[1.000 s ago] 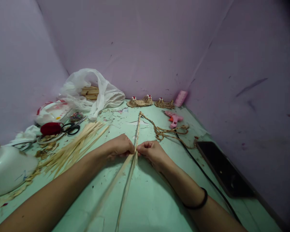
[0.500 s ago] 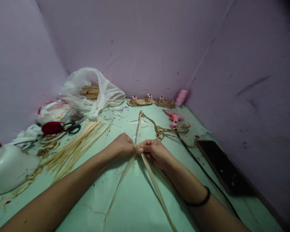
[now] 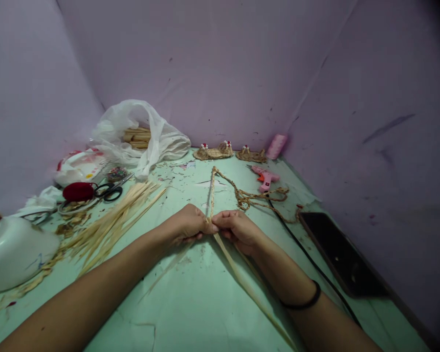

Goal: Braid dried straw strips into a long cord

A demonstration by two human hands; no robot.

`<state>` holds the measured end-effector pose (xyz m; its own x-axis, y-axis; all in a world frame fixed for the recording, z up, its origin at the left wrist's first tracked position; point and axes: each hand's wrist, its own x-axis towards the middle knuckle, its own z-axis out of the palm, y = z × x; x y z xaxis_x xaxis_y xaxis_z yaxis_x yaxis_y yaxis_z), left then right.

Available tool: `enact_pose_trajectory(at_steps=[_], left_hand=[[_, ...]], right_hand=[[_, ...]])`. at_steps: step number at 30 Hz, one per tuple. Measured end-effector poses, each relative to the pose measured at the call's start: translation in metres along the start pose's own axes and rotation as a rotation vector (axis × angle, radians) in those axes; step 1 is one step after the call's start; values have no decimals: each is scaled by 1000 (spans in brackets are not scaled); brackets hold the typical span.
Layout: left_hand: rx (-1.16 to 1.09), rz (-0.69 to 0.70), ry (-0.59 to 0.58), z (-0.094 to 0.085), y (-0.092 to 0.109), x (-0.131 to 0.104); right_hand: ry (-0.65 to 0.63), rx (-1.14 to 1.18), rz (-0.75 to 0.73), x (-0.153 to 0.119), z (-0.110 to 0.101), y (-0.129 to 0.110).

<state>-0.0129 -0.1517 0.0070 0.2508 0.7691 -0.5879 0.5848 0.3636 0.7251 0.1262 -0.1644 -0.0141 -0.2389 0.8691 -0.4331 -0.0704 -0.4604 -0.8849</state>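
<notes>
Two hands (image 3: 189, 224) (image 3: 239, 229) pinch the pale braid (image 3: 212, 192), its long axis pointing away toward the back wall (image 3: 212, 73).

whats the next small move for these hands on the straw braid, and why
Probably fold the long, pale, flat straw strand across at the pinch and draw it snug. The bare left hand and bare right hand meet at the near end of the thin tan straw braid, and this strand hangs loose beyond them, unbraided, toward the person.
</notes>
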Motion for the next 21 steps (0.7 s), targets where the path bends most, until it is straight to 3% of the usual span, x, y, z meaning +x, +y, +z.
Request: enact_pose_trajectory(at_steps=[5, 9, 14, 18, 21], left_hand=[[45, 126, 101, 3, -5, 4], [163, 247, 1, -8, -3, -1], [190, 148, 36, -14, 7, -13], [88, 83, -68, -12, 7, -13], [47, 52, -53, -11, 4, -8]], right_hand=[[16, -35, -17, -1, 1, 1], [10, -39, -2, -1, 0, 2], [-22, -58, -16, -1, 0, 2], [3, -82, -36, -2, 1, -1], [-5, -114, -61, -2, 1, 0]])
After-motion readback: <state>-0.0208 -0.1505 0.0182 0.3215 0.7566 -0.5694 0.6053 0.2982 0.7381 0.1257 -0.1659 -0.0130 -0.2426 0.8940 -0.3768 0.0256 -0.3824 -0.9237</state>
